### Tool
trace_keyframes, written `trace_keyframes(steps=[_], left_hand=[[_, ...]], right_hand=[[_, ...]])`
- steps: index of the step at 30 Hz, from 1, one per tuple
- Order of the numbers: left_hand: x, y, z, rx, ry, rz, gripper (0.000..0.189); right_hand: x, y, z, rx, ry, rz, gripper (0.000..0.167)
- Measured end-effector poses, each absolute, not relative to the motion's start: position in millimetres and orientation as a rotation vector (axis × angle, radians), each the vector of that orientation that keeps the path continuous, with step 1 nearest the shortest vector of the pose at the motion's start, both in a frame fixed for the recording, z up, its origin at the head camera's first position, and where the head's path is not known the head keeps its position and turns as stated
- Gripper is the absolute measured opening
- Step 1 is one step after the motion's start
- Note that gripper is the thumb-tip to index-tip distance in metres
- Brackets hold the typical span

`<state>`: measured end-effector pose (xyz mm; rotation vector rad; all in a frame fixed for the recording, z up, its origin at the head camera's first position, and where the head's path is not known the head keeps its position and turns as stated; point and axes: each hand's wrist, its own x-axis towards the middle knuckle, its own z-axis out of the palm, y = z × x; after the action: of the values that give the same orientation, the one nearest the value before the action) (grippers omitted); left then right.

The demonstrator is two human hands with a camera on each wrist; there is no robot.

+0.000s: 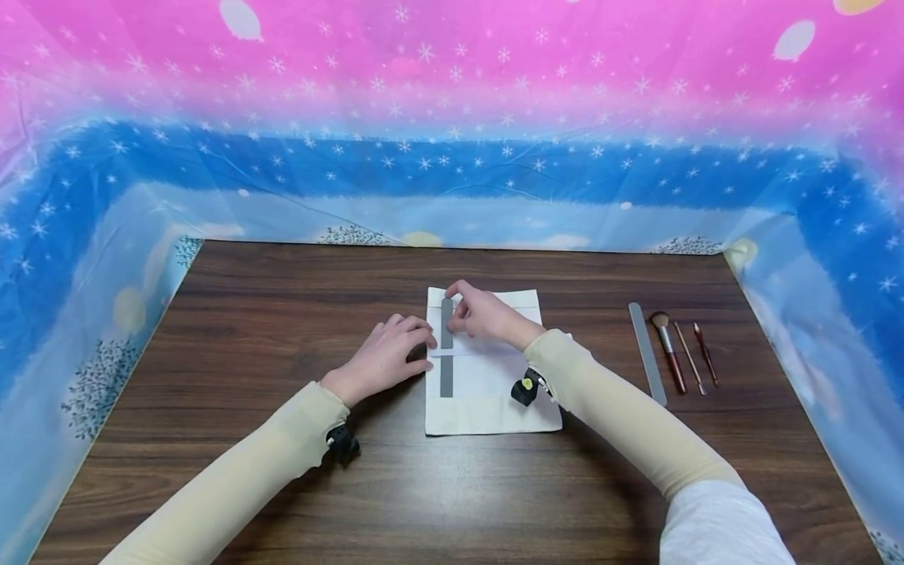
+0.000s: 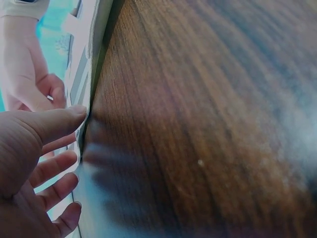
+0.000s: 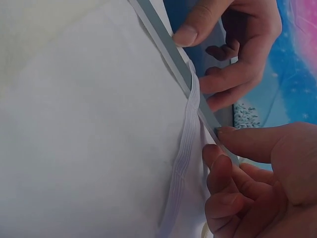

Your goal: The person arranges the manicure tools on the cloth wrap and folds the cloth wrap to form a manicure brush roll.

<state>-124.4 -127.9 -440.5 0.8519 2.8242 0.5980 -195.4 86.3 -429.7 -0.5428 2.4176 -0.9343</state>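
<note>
A white cloth wrap (image 1: 494, 412) lies on the table with a white elastic band (image 3: 184, 148) across its middle. One grey nail file (image 1: 447, 378) lies lengthwise near the wrap's left side, passing under the band. My right hand (image 1: 489, 315) reaches over the wrap and pinches the file near its far end between thumb and fingers. My left hand (image 1: 384, 349) is at the wrap's left edge beside the band, with its fingers relaxed and spread. In the left wrist view, its thumb (image 2: 62, 120) and fingertips are right at the cloth edge.
To the right lie a second grey nail file (image 1: 647, 353), a makeup brush (image 1: 669, 353), a thin metal-tipped stick tool (image 1: 689, 358) and a small dark-red brush (image 1: 705, 355). A printed pink and blue curtain (image 1: 452, 169) surrounds the brown wooden table (image 1: 297, 290).
</note>
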Motion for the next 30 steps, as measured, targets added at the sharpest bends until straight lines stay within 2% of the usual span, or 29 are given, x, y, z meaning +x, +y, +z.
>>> trace_keyframes(steps=[30], left_hand=[[-124.6, -128.4, -442.7, 0.858, 2.823, 0.614, 0.027]], right_hand=[[-182.8, 88.8, -432.9, -0.645, 2.424, -0.898, 0.052]])
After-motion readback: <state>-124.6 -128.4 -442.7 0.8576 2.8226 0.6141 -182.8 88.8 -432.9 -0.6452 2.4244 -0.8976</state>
